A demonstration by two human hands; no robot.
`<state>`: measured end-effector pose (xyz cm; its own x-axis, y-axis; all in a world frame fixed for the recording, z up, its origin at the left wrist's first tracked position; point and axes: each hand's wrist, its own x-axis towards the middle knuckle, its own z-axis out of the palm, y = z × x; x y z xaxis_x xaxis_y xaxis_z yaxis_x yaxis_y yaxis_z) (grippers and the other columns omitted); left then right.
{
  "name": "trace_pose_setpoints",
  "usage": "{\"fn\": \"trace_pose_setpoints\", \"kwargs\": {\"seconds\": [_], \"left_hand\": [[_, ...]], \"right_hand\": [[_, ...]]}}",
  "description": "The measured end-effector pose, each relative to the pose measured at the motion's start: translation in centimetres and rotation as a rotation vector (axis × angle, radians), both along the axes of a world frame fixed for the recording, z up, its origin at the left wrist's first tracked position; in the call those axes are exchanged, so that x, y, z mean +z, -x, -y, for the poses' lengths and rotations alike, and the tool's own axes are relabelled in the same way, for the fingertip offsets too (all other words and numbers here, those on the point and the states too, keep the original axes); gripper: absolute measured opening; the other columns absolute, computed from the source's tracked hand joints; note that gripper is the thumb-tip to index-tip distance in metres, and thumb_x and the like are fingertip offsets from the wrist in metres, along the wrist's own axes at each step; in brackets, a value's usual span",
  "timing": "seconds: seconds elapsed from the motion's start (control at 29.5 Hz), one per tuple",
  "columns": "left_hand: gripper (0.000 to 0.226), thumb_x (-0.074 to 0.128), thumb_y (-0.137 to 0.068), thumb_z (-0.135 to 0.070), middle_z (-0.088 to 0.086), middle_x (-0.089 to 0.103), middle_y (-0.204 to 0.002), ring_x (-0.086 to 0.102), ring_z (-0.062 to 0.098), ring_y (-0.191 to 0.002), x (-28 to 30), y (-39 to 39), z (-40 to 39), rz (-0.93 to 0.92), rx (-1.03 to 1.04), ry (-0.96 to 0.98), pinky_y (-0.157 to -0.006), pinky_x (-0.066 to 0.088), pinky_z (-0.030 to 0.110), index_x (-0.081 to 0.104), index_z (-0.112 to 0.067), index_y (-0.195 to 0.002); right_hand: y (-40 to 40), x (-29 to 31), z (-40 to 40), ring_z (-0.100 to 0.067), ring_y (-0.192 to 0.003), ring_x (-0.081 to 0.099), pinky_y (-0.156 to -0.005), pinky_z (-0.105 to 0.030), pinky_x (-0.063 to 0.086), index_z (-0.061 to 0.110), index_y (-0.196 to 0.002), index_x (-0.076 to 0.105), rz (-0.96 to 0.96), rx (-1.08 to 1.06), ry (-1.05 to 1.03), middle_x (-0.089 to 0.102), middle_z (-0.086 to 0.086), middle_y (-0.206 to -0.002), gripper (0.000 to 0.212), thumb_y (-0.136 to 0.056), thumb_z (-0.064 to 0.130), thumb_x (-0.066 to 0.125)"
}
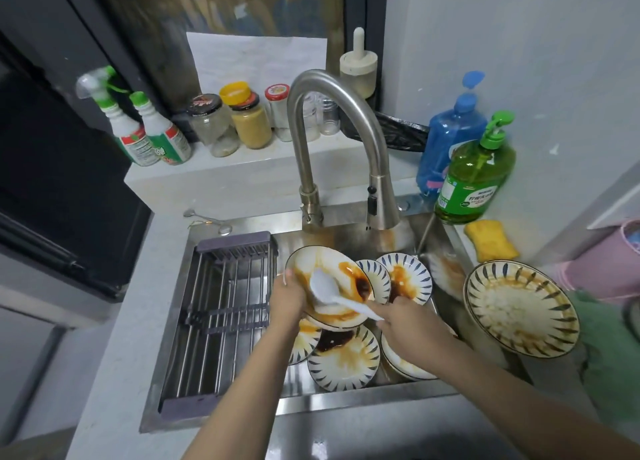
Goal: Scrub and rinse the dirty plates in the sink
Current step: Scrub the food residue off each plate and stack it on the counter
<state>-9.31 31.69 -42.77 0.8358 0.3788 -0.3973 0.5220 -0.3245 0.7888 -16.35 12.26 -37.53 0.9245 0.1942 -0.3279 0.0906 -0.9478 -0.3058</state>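
Observation:
My left hand (289,295) grips the left rim of a tilted white plate (332,269) smeared with orange and dark sauce, held over the sink (346,395). My right hand (403,316) holds the handle of a white brush (323,286) whose head lies on that plate's face. Under and around it lie several dirty blue-striped plates (346,362), some stacked. A larger striped plate (521,307) with brown stains leans on the sink's right edge. No water runs from the faucet (329,120).
A metal drying rack (221,314) spans the sink's left half. A green soap bottle (476,179), a blue bottle (450,141) and a yellow sponge (490,240) stand at the right. Jars and spray bottles line the back ledge. A pink container (602,269) sits far right.

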Motion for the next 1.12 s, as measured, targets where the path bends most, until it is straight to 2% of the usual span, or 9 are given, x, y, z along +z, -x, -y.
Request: {"fn": "trace_pose_setpoints", "kwargs": {"seconds": [0.07, 0.17, 0.34, 0.44, 0.51, 0.68, 0.88, 0.98, 1.12], "left_hand": [[0.052, 0.025, -0.102, -0.044, 0.017, 0.055, -0.129, 0.053, 0.039, -0.116, -0.9, 0.7, -0.6, -0.033, 0.078, 0.082, -0.093, 0.049, 0.047, 0.048, -0.008, -0.132], [0.052, 0.023, -0.104, -0.043, 0.006, 0.049, -0.126, 0.048, 0.027, -0.103, -1.0, 2.2, -0.6, -0.042, 0.080, 0.164, -0.062, 0.045, 0.030, 0.043, -0.010, -0.140], [0.059, 0.025, -0.098, -0.058, 0.002, 0.047, -0.140, 0.047, 0.028, -0.124, -2.3, 3.2, 0.9, -0.042, 0.040, 0.292, -0.106, 0.039, 0.051, 0.044, -0.022, -0.141], [0.061, 0.025, -0.090, -0.068, 0.006, 0.057, -0.131, 0.055, 0.027, -0.117, -4.2, 2.9, -0.2, -0.068, 0.139, 0.423, -0.102, 0.044, 0.052, 0.052, -0.027, -0.125], [0.063, 0.027, -0.091, -0.065, 0.004, 0.055, -0.135, 0.053, 0.023, -0.120, -4.3, 2.8, -0.9, -0.091, 0.133, 0.455, -0.105, 0.042, 0.050, 0.049, -0.023, -0.132], [0.048, 0.019, -0.105, -0.041, -0.007, 0.049, -0.126, 0.045, 0.012, -0.116, -1.1, 3.0, 0.4, -0.031, -0.048, 0.392, -0.099, 0.036, 0.027, 0.044, -0.018, -0.139], [0.064, 0.025, -0.095, -0.064, -0.002, 0.049, -0.142, 0.048, 0.020, -0.128, -3.6, 2.4, -1.1, -0.064, -0.006, 0.492, -0.110, 0.038, 0.048, 0.041, -0.025, -0.144], [0.075, 0.029, -0.085, -0.074, 0.000, 0.056, -0.135, 0.052, 0.019, -0.124, -2.9, 2.3, -0.5, -0.042, -0.110, 0.465, -0.108, 0.039, 0.045, 0.049, -0.024, -0.138], [0.051, 0.022, -0.101, -0.054, 0.004, 0.064, -0.117, 0.059, 0.019, -0.109, -1.7, 2.0, -0.6, -0.024, -0.055, 0.482, -0.098, 0.048, 0.039, 0.058, -0.023, -0.119]], "right_hand": [[0.2, 1.3, 1.5, -0.009, -0.061, 0.045, -0.047, -0.022, 0.032, 0.031, -0.133, 0.047, -0.011, 0.101, 0.181, 0.042, 0.006, -0.076, 0.038, -0.098, 0.019, 0.039], [-1.0, 2.1, 2.7, -0.013, -0.063, 0.049, -0.048, -0.024, 0.030, 0.026, -0.127, 0.052, -0.006, 0.065, 0.313, 0.039, 0.009, -0.069, 0.034, -0.096, 0.016, 0.040], [-0.6, 3.0, -0.9, -0.024, -0.088, 0.060, -0.048, -0.028, 0.025, 0.020, -0.135, 0.044, 0.072, 0.202, 0.339, 0.051, -0.002, -0.086, 0.045, -0.092, 0.006, 0.042], [0.4, 3.6, 0.8, -0.019, -0.074, 0.052, -0.049, -0.026, 0.026, 0.022, -0.126, 0.052, 0.073, 0.230, 0.380, 0.052, 0.002, -0.085, 0.036, -0.095, 0.010, 0.038], [-0.6, 3.5, 1.6, -0.015, -0.066, 0.046, -0.046, -0.023, 0.024, 0.022, -0.124, 0.053, 0.068, 0.174, 0.424, 0.043, 0.006, -0.074, 0.034, -0.096, 0.012, 0.037], [-1.4, 3.6, -0.9, -0.024, -0.082, 0.055, -0.050, -0.028, 0.024, 0.020, -0.133, 0.045, 0.145, 0.191, 0.357, 0.050, -0.004, -0.091, 0.044, -0.092, 0.005, 0.039], [-1.9, 3.9, 0.9, -0.017, -0.071, 0.046, -0.048, -0.024, 0.028, 0.022, -0.131, 0.047, 0.150, 0.132, 0.432, 0.036, 0.004, -0.072, 0.039, -0.095, 0.011, 0.039], [-2.1, 3.7, -0.5, -0.023, -0.089, 0.056, -0.056, -0.029, 0.033, 0.022, -0.137, 0.041, 0.199, 0.135, 0.362, 0.055, -0.002, -0.098, 0.046, -0.093, 0.008, 0.040], [0.2, 4.0, -0.9, -0.020, -0.081, 0.049, -0.054, -0.028, 0.032, 0.026, -0.141, 0.037, 0.204, 0.256, 0.307, 0.055, -0.002, -0.100, 0.049, -0.095, 0.008, 0.038]]}}
